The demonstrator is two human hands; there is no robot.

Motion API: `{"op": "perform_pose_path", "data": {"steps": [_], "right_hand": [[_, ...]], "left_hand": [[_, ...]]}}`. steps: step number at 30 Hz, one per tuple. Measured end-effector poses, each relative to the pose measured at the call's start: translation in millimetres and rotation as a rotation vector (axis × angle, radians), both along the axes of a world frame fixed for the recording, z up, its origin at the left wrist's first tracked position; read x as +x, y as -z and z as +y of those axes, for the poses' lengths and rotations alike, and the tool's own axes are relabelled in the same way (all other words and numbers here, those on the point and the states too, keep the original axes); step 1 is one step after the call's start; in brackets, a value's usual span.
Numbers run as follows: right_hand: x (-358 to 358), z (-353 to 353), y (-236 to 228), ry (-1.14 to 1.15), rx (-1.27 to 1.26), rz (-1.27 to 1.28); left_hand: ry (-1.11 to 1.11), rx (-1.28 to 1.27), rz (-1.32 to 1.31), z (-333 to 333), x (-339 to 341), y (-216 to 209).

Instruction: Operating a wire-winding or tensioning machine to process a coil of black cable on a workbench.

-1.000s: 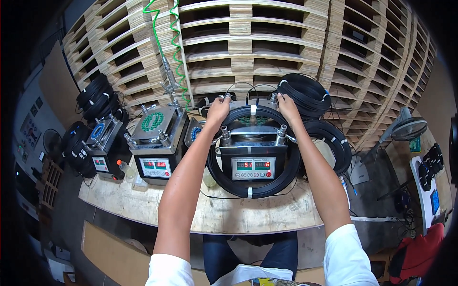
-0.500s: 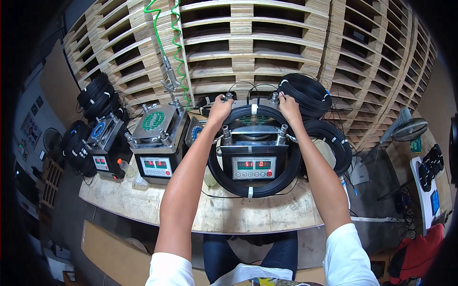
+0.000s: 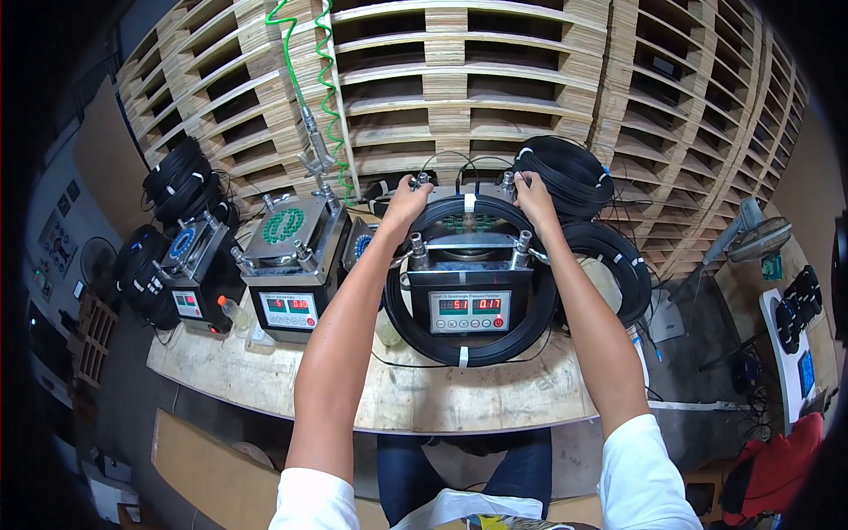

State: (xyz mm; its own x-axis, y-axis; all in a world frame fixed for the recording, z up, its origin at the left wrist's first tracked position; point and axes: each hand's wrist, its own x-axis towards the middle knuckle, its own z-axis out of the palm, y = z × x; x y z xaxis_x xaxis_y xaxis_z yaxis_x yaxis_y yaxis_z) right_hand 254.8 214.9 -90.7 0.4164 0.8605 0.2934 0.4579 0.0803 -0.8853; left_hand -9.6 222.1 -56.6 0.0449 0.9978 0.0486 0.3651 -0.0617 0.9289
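A polishing machine [image 3: 470, 281] with a lit red digital display stands in front of me. A black cable coil [image 3: 465, 355], bound with white tape, hangs upright around its front. My left hand [image 3: 406, 203] reaches to the far left corner, its fingers closed at a metal corner clamp [image 3: 424, 179]. At the far right corner, my right hand [image 3: 534, 199] has its fingers closed at the matching clamp [image 3: 509, 182]. Both grips are partly hidden by the hands themselves. Two near clamps, one at the left [image 3: 420, 252] and one at the right [image 3: 525, 240], stand untouched.
Two similar machines, a larger one [image 3: 287, 265] and a smaller one [image 3: 190, 274], stand to the left. More black coils [image 3: 565, 177] lie behind at the right. An orange-capped bottle [image 3: 233, 311] stands between machines. Wooden pallets [image 3: 512, 79] rise behind the bench [image 3: 265, 375]; an air gun [image 3: 314, 146] hangs there.
The red readouts on my machine and on the larger one beside it have changed. My hands stay at the two far clamps, with only slight movement.
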Motion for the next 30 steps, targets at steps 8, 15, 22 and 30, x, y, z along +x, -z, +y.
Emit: {"op": "perform_pose_path", "data": {"steps": [8,15,22,30], "right_hand": [[-12,-4,-7,-0.056,-0.13,-0.142],[2,12,12,-0.028,0.083,-0.155],[-7,-2,-1,-0.048,-0.015,-0.041],[-17,-7,-7,-0.063,-0.036,-0.219]], "left_hand": [[-0.013,-0.045,0.035,17,-15,16],[-0.084,0.021,0.11,19,-5,15],[-0.05,0.052,0.022,9,-5,12],[-0.013,-0.057,0.021,25,-17,20]]}}
